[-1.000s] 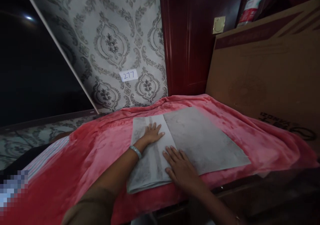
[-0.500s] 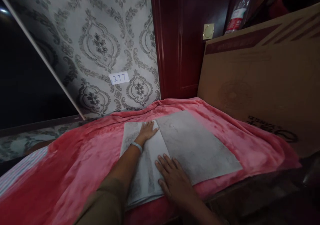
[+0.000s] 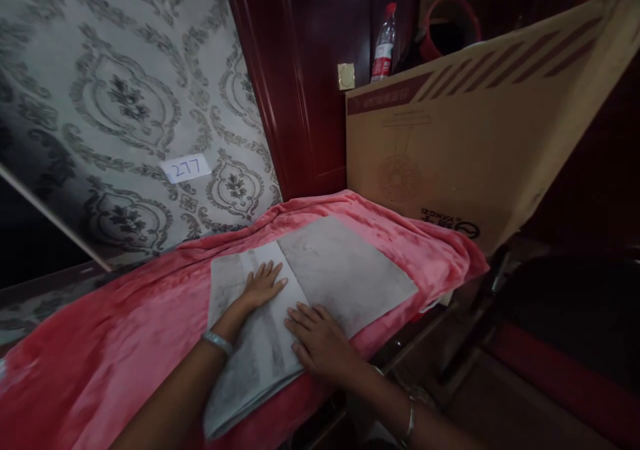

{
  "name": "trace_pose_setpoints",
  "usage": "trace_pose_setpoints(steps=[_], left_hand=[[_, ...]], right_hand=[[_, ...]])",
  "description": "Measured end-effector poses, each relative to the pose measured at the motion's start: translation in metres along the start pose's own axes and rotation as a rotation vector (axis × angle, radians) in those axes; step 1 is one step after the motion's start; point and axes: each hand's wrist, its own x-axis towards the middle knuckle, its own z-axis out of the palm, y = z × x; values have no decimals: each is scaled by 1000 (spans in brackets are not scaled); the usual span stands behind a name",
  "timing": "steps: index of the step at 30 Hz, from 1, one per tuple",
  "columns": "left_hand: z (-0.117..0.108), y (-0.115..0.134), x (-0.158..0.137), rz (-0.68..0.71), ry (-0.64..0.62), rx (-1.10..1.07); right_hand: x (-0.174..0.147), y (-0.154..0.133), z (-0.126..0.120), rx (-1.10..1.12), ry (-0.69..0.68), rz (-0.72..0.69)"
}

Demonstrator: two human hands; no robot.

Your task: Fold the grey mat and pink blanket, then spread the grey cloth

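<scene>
A large grey mottled sheet (image 3: 350,270) lies spread out, its left part in several layers with a white band (image 3: 280,263) along the crease; I cannot tell whether it is paper or cloth. Flat on the band rests my left hand (image 3: 263,285), fingers spread, with a bracelet at the wrist. Nearer to me, my right hand (image 3: 325,343) presses palm down on the crease beside the band, its fingers stretched out. Neither hand grips anything. Under the sheet is a pink-red plush blanket (image 3: 145,330).
A big cardboard box (image 3: 465,130) stands behind on the right, with a plastic bottle (image 3: 383,50) and a roll of tape (image 3: 453,23) near its top. Patterned wallpaper bears a paper label "277" (image 3: 186,168). A dark chair-like object (image 3: 575,317) is at the right.
The view has turned to the right, bringing more of the box into sight. My left hand has slid toward me along the white band. My right hand stays near the crease.
</scene>
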Motion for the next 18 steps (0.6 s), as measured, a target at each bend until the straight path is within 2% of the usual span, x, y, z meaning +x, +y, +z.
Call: trace_pose_setpoints(steps=[4,6,8,11,12,15,18], left_hand=[[17,9,-20,-9,135,65],[20,14,-25,-2,186,81],[18,18,-29,-5,182,92],[13,22,-32,-5,148,102],[12,22,-34,1,143,102],[11,22,-36,11,140,86],[12,22,-38,21,155,67]], right_hand=[[-4,8,6,107,145,-84],[-4,26,1,176,202,-139],[-3,54,-15,200,287,-100],[-5,106,-58,71,478,201],[-7,123,-73,11,503,319],[-15,159,-111,-76,452,640],[-22,177,-128,-43,384,766]])
